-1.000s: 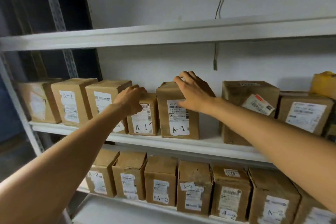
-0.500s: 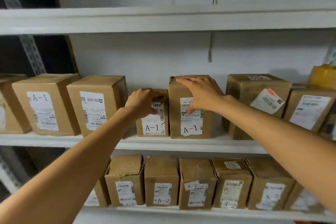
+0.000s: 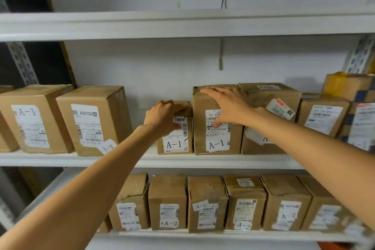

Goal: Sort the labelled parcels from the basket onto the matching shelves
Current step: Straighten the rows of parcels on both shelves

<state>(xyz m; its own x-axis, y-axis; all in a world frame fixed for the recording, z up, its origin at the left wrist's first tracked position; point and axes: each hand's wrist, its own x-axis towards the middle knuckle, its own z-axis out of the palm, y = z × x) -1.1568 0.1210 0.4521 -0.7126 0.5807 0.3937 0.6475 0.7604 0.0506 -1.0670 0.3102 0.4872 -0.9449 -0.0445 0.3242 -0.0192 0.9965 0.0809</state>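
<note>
Small A-1 parcel (image 3: 177, 144): left hand (image 3: 162, 118) gripping top.

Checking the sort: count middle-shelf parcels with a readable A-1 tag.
4: large parcel at left, tilted-tag parcel beside it, small parcel under the left hand, tall parcel under the right hand. The next parcel has its tag half hidden.

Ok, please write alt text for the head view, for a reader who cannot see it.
A person's left hand grips the top of a small box marked A-1 and the right hand rests on the taller A-1 box beside it, both on the middle shelf. A-2 boxes line the shelf below.
</note>
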